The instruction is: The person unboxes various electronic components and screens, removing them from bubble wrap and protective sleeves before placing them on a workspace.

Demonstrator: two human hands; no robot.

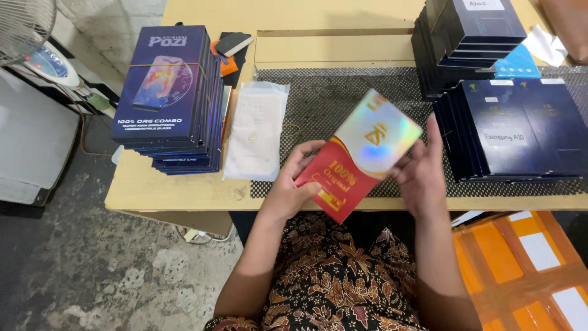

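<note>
I hold a flat red box with a shiny holographic upper half (pixel 361 153) tilted above the front edge of the wooden table (pixel 184 190). My left hand (pixel 293 181) grips its lower left side, fingers curled over the red part. On the box's right edge rests my right hand (pixel 422 175), fingers stretched up along it. Under the box lies a black mesh mat (pixel 331 98).
A tall stack of dark blue flat boxes (pixel 168 98) stands at the left, bound by a rubber band. A clear plastic sleeve (pixel 257 132) lies beside it. More dark blue boxes (pixel 514 125) are stacked at the right. Orange packets (pixel 520 270) sit below right. A fan (pixel 24 27) stands far left.
</note>
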